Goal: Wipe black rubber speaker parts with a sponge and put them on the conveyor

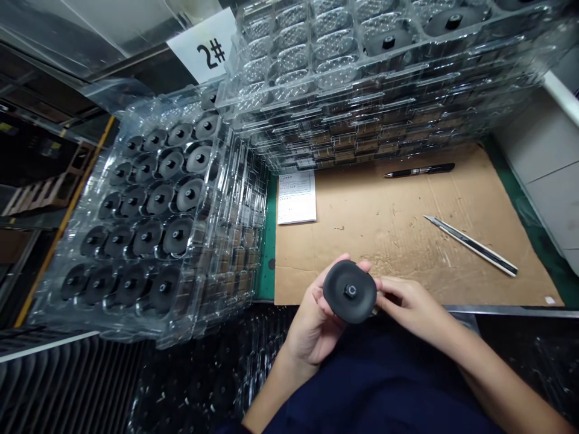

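Note:
My left hand point(312, 322) is closed around a black round cup-like disc point(337, 298) with a small hub in its middle. The disc faces up toward me, just over the front edge of the cardboard sheet. At the disc's right rim is my right hand point(409, 301), its thumb and index finger pinched together. A small light-coloured bit shows by those fingertips, but the disc hides most of it and I cannot tell what it is. On the cardboard to the right lies a craft knife point(473, 246), blade pointing back and left.
Stacked clear plastic trays point(199, 199) at the left carry rows of similar black discs. Another tray stack point(316, 90) stands along the back, with a few discs at its right. A pen point(420, 170) and a printed paper pad point(296, 199) lie on the cardboard sheet point(344, 241).

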The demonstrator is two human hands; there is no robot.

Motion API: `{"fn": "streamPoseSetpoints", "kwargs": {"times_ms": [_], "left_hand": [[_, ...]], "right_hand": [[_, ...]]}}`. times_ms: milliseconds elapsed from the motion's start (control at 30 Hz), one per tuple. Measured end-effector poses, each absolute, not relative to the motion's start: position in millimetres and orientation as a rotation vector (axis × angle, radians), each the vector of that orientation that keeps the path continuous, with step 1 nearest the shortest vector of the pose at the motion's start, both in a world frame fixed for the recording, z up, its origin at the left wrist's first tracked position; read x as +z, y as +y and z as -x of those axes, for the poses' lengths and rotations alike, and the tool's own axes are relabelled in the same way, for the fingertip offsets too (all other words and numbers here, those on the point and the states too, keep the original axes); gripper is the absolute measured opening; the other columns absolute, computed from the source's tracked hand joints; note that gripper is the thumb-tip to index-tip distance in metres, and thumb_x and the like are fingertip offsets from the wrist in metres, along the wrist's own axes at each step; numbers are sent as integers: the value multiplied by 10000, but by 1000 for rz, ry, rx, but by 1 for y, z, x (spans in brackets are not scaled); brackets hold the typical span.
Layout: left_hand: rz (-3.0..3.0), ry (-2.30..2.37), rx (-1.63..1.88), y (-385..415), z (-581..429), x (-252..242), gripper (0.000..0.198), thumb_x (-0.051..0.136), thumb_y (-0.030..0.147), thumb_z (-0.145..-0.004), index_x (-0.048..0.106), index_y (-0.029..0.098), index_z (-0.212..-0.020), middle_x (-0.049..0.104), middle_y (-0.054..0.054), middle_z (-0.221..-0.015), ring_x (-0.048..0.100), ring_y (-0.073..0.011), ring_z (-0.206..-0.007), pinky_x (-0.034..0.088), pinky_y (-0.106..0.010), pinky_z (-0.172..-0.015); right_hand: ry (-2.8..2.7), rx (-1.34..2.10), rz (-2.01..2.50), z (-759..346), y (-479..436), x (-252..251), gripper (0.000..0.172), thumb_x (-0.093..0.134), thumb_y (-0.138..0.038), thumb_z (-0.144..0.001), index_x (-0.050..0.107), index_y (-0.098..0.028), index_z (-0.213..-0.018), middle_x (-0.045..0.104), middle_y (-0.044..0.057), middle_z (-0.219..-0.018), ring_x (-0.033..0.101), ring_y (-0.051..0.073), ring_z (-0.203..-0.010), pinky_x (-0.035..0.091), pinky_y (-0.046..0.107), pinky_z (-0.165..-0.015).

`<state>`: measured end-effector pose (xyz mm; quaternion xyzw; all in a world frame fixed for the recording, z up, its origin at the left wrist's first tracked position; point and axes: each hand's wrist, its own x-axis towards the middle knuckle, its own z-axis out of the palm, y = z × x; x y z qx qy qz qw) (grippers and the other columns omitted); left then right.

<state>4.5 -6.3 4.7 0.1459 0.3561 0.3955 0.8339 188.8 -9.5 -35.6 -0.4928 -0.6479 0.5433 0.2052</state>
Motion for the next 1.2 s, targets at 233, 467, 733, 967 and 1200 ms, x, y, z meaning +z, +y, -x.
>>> {"fn": "streamPoseSetpoints", "kwargs": {"times_ms": [233,467,733,967,1200], "left_hand": [[-320,729,859,-7,-7,6,617,731,442,-665,520,267,-1218,547,-90,-1289,574,-278,-1096,461,-348,-884],[-319,733,865,-5,-5,6,589,719,448,-674,531,284,-1208,532,-78,-1315,581,-272,-1089,455,-345,-898],[-350,785,957,-4,-16,7,583,751,383,-660,559,255,-1195,588,-70,-1242,524,-265,-1170,386,-377,-1011],[-366,872,1066,0,-23,12,477,712,204,-725,570,283,-1173,637,-31,-1146,588,-219,-1084,417,-367,-989],[-334,803,1023,4,-18,18,628,848,329,-502,629,276,-1089,658,-21,-1097,622,-238,-1003,484,-343,-905]], "right_hand": [[-1797,1505,1381,-189,-11,-36,253,458,-317,-891,663,-247,-1020,688,30,-929,623,164,-832,486,281,-731],[-1663,1390,1505,-194,-7,-38,270,459,-352,-891,648,-241,-1048,674,46,-1021,623,184,-893,495,298,-738],[-1672,719,1244,-170,-6,36,310,502,-144,-862,558,-196,-1162,646,49,-1022,577,157,-885,462,308,-793],[-1917,751,1048,-153,14,43,240,475,-96,-851,597,-133,-1055,631,49,-849,538,140,-748,443,297,-695],[-1947,758,1042,-169,-1,40,266,495,-69,-839,581,-129,-1084,620,47,-843,522,132,-754,414,281,-698]]}}
